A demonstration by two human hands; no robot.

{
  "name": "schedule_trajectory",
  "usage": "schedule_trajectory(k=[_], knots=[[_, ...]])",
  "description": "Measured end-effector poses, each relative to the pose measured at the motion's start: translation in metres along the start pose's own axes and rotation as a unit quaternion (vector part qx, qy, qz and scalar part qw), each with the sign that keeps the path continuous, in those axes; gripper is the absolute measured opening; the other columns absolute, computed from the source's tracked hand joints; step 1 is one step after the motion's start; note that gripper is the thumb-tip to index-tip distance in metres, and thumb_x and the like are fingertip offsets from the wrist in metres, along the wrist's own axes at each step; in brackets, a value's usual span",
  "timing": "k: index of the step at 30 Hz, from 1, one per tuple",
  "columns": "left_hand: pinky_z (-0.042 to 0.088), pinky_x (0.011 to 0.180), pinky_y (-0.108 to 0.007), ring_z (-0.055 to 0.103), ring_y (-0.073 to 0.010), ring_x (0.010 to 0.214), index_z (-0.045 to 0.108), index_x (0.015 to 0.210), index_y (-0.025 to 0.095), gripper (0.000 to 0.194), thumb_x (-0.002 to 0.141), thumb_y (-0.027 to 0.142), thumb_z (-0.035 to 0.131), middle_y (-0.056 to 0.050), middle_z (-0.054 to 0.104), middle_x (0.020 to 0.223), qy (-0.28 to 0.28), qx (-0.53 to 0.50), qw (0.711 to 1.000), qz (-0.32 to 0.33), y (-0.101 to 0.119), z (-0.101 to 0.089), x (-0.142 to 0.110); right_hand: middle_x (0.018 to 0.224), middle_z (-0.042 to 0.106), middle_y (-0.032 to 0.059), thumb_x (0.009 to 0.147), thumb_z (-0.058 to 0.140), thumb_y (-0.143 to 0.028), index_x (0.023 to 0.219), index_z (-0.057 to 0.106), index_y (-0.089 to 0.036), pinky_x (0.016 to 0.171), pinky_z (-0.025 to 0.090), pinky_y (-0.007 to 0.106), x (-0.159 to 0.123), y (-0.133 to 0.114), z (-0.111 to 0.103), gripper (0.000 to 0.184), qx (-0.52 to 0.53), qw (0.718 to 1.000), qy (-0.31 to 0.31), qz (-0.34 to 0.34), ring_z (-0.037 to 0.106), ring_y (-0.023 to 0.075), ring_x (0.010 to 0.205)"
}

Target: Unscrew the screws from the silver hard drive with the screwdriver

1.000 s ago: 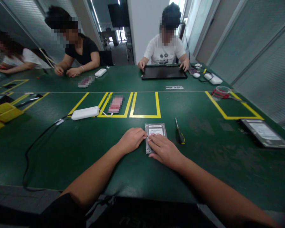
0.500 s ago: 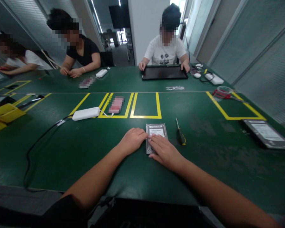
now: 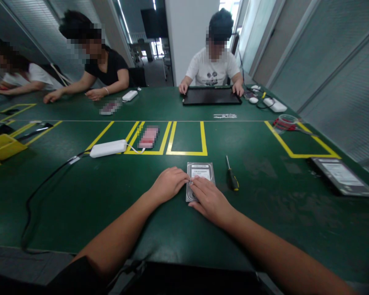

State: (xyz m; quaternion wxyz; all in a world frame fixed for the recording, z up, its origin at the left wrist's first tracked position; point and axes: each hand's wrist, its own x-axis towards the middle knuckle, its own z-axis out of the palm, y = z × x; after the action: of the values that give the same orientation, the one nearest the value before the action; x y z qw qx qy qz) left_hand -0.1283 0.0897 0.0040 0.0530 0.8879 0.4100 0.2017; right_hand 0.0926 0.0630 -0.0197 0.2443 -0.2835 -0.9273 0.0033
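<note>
A silver hard drive point(image 3: 201, 170) with a white label lies flat on the green table point(image 3: 110, 192) in front of me. My left hand point(image 3: 169, 183) is curled, its fingertips pressed against the drive's left edge. My right hand point(image 3: 209, 200) lies on the near half of the drive with fingers stretched out flat, hiding that part. The fingertips of both hands meet at the drive's left edge. A small screwdriver point(image 3: 232, 178) with a black and yellow handle lies on the table just right of the drive, untouched.
A white adapter point(image 3: 108, 148) with a black cable point(image 3: 43, 184) lies to the left, by yellow taped boxes point(image 3: 187, 153). A flat device point(image 3: 341, 176) sits far right, yellow bins point(image 3: 3, 146) far left. Three people sit across; one holds a black panel point(image 3: 211, 96).
My hands stay on the drive, which has shifted and turned very slightly. The person in black across the table has stretched an arm out to the left.
</note>
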Motion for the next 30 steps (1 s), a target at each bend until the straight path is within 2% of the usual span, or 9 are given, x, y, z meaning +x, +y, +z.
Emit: schedule_trajectory(k=[7, 12, 16, 19, 22, 25, 28, 30], knots=[[0.048, 0.078, -0.031, 0.064, -0.0174, 0.082, 0.07, 0.091, 0.021, 0.011, 0.092, 0.022, 0.059, -0.002, 0.072, 0.088, 0.025, -0.091, 0.993, -0.076, 0.002, 0.001, 0.001, 0.136, 0.056, 0.0219, 0.089, 0.062, -0.034, 0.131, 0.056, -0.003, 0.112, 0.042, 0.051, 0.002, -0.002, -0.002, 0.052, -0.001, 1.0, -0.001, 0.006, 0.049, 0.0341, 0.131], [0.048, 0.075, -0.027, 0.066, -0.0152, 0.079, 0.074, 0.087, 0.02, 0.01, 0.086, 0.02, 0.063, 0.0, 0.074, 0.086, 0.027, -0.167, 0.977, -0.131, 0.001, 0.002, 0.003, 0.136, 0.056, 0.021, 0.089, 0.062, -0.034, 0.131, 0.055, -0.003, 0.112, 0.042, 0.05, 0.003, -0.002, -0.004, 0.053, -0.007, 1.0, -0.007, 0.0, 0.049, 0.033, 0.131], [0.047, 0.07, -0.024, 0.067, -0.0143, 0.077, 0.076, 0.087, 0.02, 0.011, 0.083, 0.021, 0.066, 0.0, 0.075, 0.084, 0.026, -0.223, 0.957, -0.182, -0.001, 0.004, 0.002, 0.132, 0.059, 0.0176, 0.09, 0.06, -0.034, 0.127, 0.058, -0.004, 0.112, 0.04, 0.047, 0.004, 0.001, -0.011, 0.048, -0.025, 0.999, -0.015, -0.041, 0.05, 0.0307, 0.128], [0.047, 0.071, -0.024, 0.068, -0.0146, 0.077, 0.077, 0.087, 0.02, 0.012, 0.082, 0.024, 0.067, 0.0, 0.076, 0.083, 0.029, -0.243, 0.948, -0.203, -0.002, 0.006, 0.001, 0.122, 0.065, 0.0128, 0.094, 0.054, -0.038, 0.119, 0.062, -0.01, 0.103, 0.044, 0.042, 0.005, 0.006, -0.02, 0.038, -0.03, 0.998, 0.0, -0.057, 0.055, 0.0263, 0.117], [0.047, 0.071, -0.024, 0.068, -0.0148, 0.076, 0.078, 0.089, 0.02, 0.013, 0.082, 0.027, 0.068, 0.0, 0.076, 0.083, 0.029, -0.253, 0.943, -0.214, -0.002, 0.007, 0.0, 0.103, 0.068, 0.0082, 0.096, 0.048, -0.032, 0.101, 0.066, -0.015, 0.083, 0.044, 0.039, 0.005, 0.011, -0.032, 0.025, -0.083, 0.997, 0.007, 0.01, 0.058, 0.0227, 0.095], [0.047, 0.072, -0.024, 0.068, -0.0149, 0.078, 0.078, 0.09, 0.021, 0.014, 0.083, 0.028, 0.068, 0.0, 0.077, 0.086, 0.022, -0.265, 0.94, -0.216, -0.002, 0.007, 0.0, 0.087, 0.064, 0.0084, 0.095, 0.046, -0.029, 0.085, 0.063, -0.017, 0.072, 0.038, 0.037, 0.007, 0.019, -0.043, 0.023, -0.176, 0.974, -0.024, 0.144, 0.055, 0.0219, 0.083], [0.047, 0.073, -0.025, 0.069, -0.0148, 0.08, 0.077, 0.091, 0.021, 0.014, 0.085, 0.029, 0.068, 0.0, 0.077, 0.088, 0.013, -0.277, 0.937, -0.213, -0.002, 0.005, 0.001, 0.089, 0.06, 0.0107, 0.093, 0.049, -0.031, 0.089, 0.06, -0.016, 0.068, 0.034, 0.035, 0.008, 0.028, -0.052, 0.019, -0.242, 0.931, -0.061, 0.266, 0.054, 0.0238, 0.084], [0.047, 0.074, -0.025, 0.069, -0.0148, 0.081, 0.077, 0.091, 0.022, 0.014, 0.085, 0.028, 0.068, 0.0, 0.077, 0.089, 0.011, -0.28, 0.936, -0.211, -0.003, 0.005, 0.001, 0.094, 0.058, 0.0119, 0.091, 0.05, -0.033, 0.095, 0.059, -0.016, 0.066, 0.034, 0.033, 0.008, 0.033, -0.057, 0.02, -0.261, 0.91, -0.085, 0.311, 0.055, 0.0251, 0.085]])
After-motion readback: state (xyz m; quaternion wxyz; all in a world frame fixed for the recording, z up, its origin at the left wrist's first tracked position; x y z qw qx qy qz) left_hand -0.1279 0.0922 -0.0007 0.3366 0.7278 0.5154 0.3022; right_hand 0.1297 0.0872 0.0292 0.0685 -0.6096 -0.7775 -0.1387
